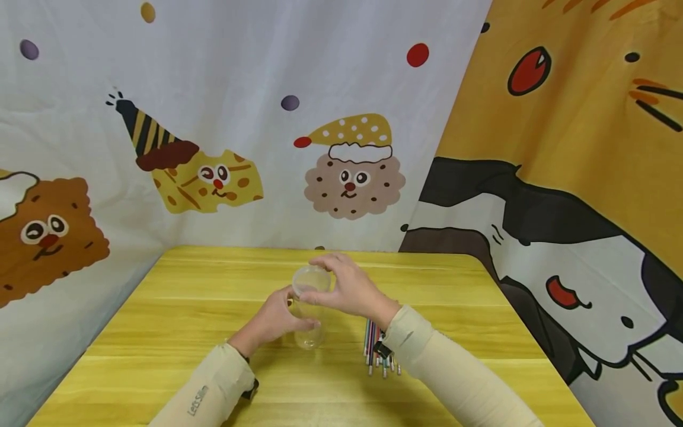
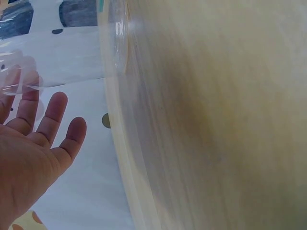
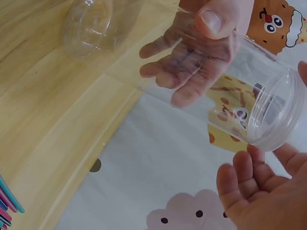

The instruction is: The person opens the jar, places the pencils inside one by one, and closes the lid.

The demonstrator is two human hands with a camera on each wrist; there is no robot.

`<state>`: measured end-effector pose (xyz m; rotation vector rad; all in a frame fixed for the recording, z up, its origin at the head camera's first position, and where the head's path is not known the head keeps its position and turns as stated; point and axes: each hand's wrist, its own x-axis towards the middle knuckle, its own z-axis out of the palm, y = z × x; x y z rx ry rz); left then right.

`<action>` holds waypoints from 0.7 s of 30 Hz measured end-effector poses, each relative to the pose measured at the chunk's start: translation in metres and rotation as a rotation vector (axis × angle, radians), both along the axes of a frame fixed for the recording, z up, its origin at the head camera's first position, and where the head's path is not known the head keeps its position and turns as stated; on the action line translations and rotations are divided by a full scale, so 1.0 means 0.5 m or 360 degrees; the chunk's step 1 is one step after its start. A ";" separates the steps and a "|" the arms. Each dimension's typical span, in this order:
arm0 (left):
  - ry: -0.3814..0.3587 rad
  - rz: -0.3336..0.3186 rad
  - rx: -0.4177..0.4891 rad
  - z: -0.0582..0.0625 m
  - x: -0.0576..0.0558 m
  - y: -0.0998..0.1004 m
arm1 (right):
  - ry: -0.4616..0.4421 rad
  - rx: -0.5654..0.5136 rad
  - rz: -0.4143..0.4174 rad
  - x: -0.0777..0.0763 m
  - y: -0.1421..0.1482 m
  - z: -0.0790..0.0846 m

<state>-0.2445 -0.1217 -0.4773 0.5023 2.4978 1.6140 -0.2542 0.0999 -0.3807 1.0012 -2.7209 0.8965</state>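
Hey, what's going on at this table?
A person's left hand holds a clear plastic jar around its body, while the right hand grips its top end. Some pencils lie on the wooden table nearby, partly hidden by the right arm.

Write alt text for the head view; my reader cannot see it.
A person's left grip is around the body of a clear jar, and the right grip holds its top end, at a yellow wooden table. Pencils lie on the table, partly hidden by the right sleeve; cloth printed with cartoon faces hangs behind.
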 end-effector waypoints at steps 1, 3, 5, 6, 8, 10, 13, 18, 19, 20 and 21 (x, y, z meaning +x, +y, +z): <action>0.0000 0.0003 0.0001 0.000 0.000 0.000 | -0.0003 0.0000 0.0020 0.000 0.000 0.001; 0.0004 0.0006 0.0000 0.001 0.001 0.001 | -0.0014 -0.0004 0.0070 -0.001 0.002 0.005; 0.0001 0.0013 0.0000 0.001 0.001 0.001 | -0.0020 -0.0008 0.0125 -0.003 0.004 0.007; -0.0005 0.0015 0.0000 0.001 0.001 0.001 | -0.0022 -0.0012 0.0148 -0.003 0.005 0.009; -0.0008 0.0018 -0.0002 0.000 0.001 0.001 | -0.0025 -0.0021 0.0188 -0.004 0.006 0.010; -0.0010 0.0024 -0.0006 0.000 0.001 0.000 | -0.0021 -0.0026 0.0209 -0.004 0.007 0.010; 0.0000 0.0029 -0.0012 -0.001 0.000 -0.001 | -0.0015 -0.0017 0.0179 -0.003 0.006 0.007; 0.0007 0.0016 -0.0012 -0.004 -0.001 -0.001 | 0.0012 -0.0008 0.0056 -0.001 0.003 0.000; 0.0004 0.0013 -0.0010 -0.004 -0.001 -0.001 | 0.0020 -0.0013 0.0038 -0.001 0.002 -0.001; -0.0003 0.0011 -0.0003 -0.004 -0.002 -0.001 | 0.0024 -0.0019 0.0028 -0.001 0.002 -0.001; -0.0006 0.0009 0.0003 -0.004 -0.002 -0.001 | 0.0025 -0.0027 0.0025 -0.001 0.001 -0.001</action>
